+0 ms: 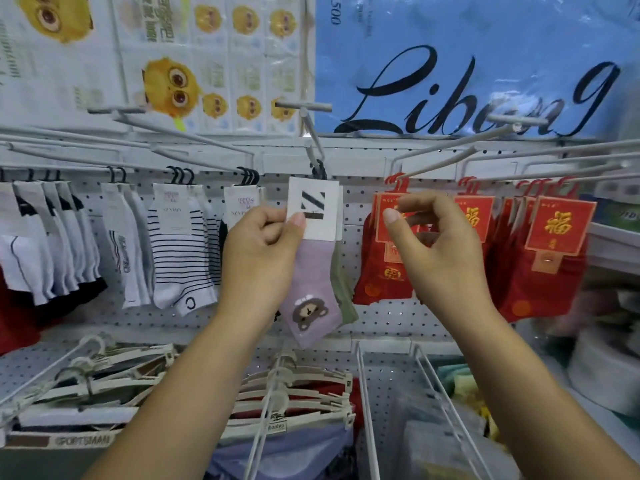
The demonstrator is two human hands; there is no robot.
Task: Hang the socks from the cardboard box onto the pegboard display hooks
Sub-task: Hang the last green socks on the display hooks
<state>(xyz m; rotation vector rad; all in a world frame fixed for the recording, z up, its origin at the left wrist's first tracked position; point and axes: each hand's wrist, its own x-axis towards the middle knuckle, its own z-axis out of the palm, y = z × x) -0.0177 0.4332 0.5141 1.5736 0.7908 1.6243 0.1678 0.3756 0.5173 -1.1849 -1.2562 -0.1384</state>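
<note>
Behind lilac bear sock (313,271), green sock (346,299) was mostly hidden. Pt of red sock packs (381,271) sat covered by right hand (440,251); couldn't tell if it held one. Txt on striped-sock label (173,213) was too small; rt-edge shelf goods (602,368) were blurred.

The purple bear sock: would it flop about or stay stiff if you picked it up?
Probably floppy: the purple bear sock hangs limp below its white card, which looks flat and stiffer. Likely light, since the left hand pinches it by the card only.
</note>
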